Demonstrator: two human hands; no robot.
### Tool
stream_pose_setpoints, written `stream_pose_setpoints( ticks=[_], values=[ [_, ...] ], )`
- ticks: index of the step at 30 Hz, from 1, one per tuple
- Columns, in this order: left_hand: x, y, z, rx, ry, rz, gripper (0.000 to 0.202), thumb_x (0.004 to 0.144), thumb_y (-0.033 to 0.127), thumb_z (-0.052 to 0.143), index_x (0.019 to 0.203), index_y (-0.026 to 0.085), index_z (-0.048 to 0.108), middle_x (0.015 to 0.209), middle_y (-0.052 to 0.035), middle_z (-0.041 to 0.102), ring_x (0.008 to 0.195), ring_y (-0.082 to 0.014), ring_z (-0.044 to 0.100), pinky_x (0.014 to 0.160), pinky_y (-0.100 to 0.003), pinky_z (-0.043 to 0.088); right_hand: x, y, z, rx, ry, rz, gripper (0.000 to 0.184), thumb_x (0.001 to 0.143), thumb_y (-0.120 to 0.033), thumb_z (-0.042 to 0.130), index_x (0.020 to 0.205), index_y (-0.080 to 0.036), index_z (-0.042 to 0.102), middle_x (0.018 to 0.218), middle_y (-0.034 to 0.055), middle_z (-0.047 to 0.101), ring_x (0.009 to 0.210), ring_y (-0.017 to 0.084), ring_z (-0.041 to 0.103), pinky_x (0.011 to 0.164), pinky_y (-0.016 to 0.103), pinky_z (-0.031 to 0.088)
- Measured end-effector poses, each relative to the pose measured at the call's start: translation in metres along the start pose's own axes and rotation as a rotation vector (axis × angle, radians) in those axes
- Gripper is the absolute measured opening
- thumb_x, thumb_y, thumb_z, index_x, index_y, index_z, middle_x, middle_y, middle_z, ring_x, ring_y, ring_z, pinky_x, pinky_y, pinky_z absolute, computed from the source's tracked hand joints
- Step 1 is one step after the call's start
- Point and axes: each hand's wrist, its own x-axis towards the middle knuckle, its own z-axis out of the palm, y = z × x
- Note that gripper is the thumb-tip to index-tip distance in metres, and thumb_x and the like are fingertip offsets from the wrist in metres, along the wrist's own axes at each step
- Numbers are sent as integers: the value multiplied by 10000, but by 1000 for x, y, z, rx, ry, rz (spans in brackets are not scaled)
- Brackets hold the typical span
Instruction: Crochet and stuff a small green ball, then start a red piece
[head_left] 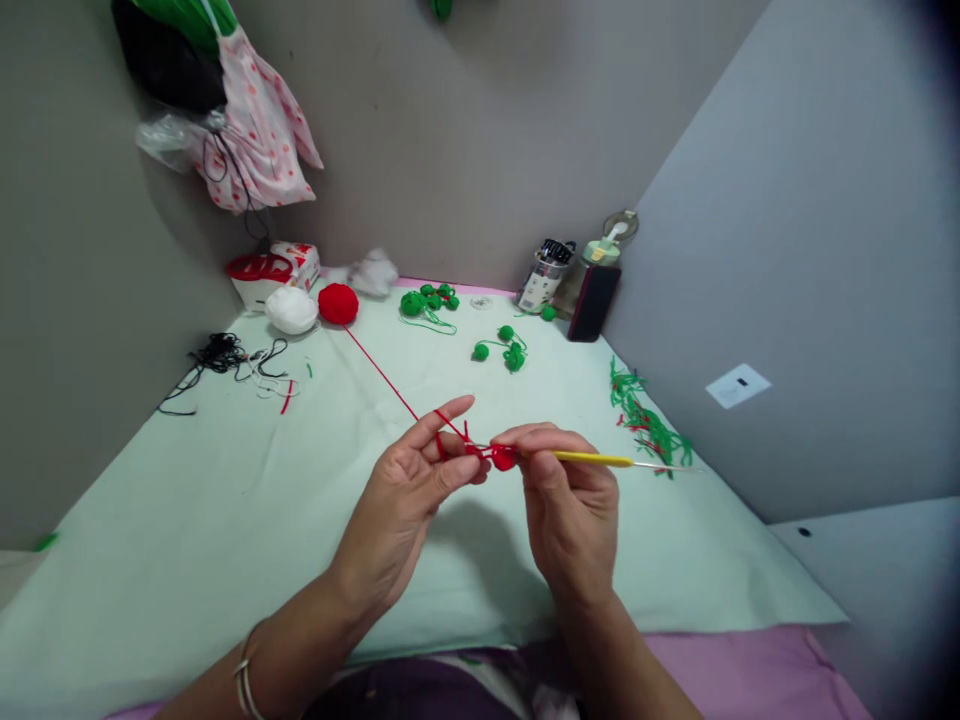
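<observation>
Between my two hands hangs a small red crochet piece (pixel 503 458), above the table. My left hand (pixel 411 482) is closed, pinching the red yarn at the piece's left end, with a strand looped round its raised index finger. From that finger a taut red strand (pixel 382 374) runs back to the red yarn ball (pixel 338 303). My right hand (pixel 568 490) grips a yellow-handled crochet hook (pixel 592 458) and sits close against the piece. The hook's thin metal tip reaches left into the red yarn. Fingers partly hide the stitches.
Behind the hands lie green crocheted balls (pixel 513 355) with loose yarn. A white yarn ball (pixel 292 311) and a tissue box (pixel 296 265) stand back left. At right are a phone (pixel 594 303), a pen holder (pixel 545 275) and yarn scraps (pixel 646 420). Black thread (pixel 219 352) lies left.
</observation>
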Motion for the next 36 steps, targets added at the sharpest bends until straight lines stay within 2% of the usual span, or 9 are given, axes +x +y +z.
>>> stream_pose_setpoints(
  ticks=[5,10,14,17,20,24,28,33,36],
  values=[
    [-4,-1,1,-172,22,-50,477,788,95,832,1253,158,750,944,-24,742,887,-111,690,928,-221,564,-1,-4,3,-194,18,-186,213,1006,-144,640,1056,-281,795,987,31,801,944,185,740,804,325,602],
    [-4,2,7,-314,139,-35,451,739,-6,778,1181,83,765,885,-36,704,793,-93,669,797,-180,603,-5,-7,5,-313,-12,-243,281,997,-81,615,1090,-283,788,1014,33,797,954,186,740,807,330,606],
    [-4,5,8,-349,135,-35,421,684,-44,750,1089,67,777,803,-21,654,742,-91,637,704,-164,580,-5,-5,6,-327,-25,-261,308,994,-62,609,1120,-283,783,1038,39,796,970,188,737,824,340,610],
    [-5,5,5,-263,60,-25,383,749,71,764,1133,75,769,816,-27,648,718,-102,598,650,-190,543,-5,-5,6,-327,-17,-287,315,990,-58,612,1123,-285,784,1028,42,795,957,189,742,805,340,619],
    [-5,3,5,-54,15,24,390,835,217,818,1212,145,751,857,-15,678,740,-97,571,705,-199,510,-6,-6,6,-348,-27,-304,321,984,-59,618,1133,-290,785,1035,56,790,943,199,745,766,344,625],
    [-5,1,6,101,7,76,445,804,201,880,1228,224,744,777,35,677,747,-91,556,786,-214,468,-8,-6,6,-355,-50,-294,332,981,-62,620,1149,-298,783,1057,64,774,937,201,738,738,336,615],
    [-4,3,4,76,26,45,455,804,198,875,1235,228,731,769,48,668,760,-95,553,826,-247,443,-8,-5,4,-363,-21,-287,313,972,-61,639,1129,-288,789,996,47,733,899,173,704,702,294,577],
    [-6,2,3,71,17,4,545,828,193,852,1340,221,668,787,51,656,778,-102,550,861,-261,434,-9,-5,-1,-382,-38,-218,258,986,-95,637,1087,-282,783,904,27,717,830,167,674,686,295,560],
    [-7,-1,5,117,60,86,603,828,194,860,1386,231,635,784,49,665,791,-110,562,865,-255,442,-15,-3,-2,-558,-50,-338,343,958,-73,662,1181,-307,778,981,49,732,866,186,694,696,318,577]
  ],
)
